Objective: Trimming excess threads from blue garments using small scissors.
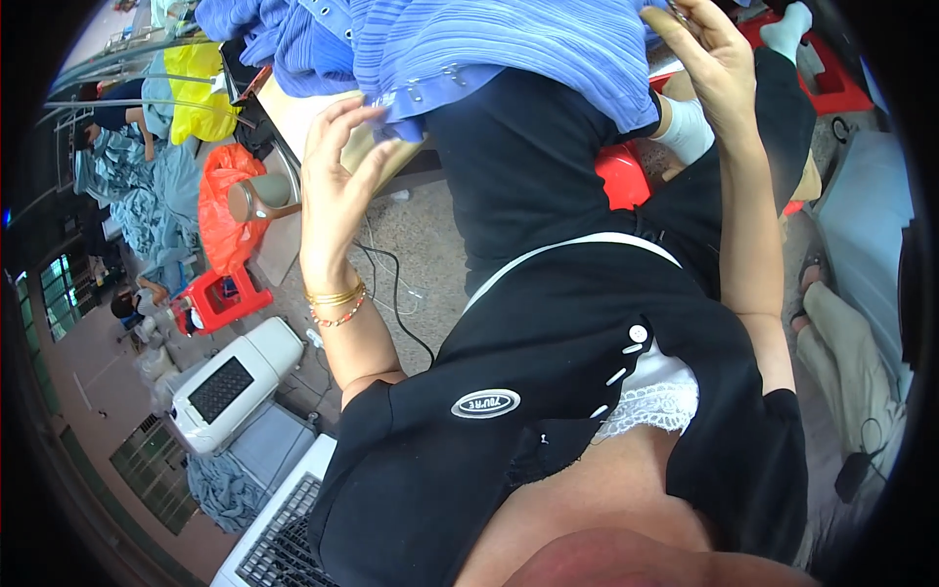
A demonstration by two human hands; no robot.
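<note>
Here, left hand [337, 166] sits upper centre-left of the frame, fingers spread and curled, fingertips just at the lower edge of the blue ribbed fabric [489, 44], which has small snaps along its hem; nothing clearly pinched, hand looks open. Gold and beaded bracelets [335, 301] circle that wrist. Right hand [709, 59] is at upper right, raised against the same fabric's right edge, fingers bent near something small; cannot tell if it grips anything. The fabric drapes across the top centre over the person's black-clothed lap. An orange plastic bag [223, 205] lies at left, a red stool [217, 298] below it, a white fan-like appliance [230, 386] at lower left.
</note>
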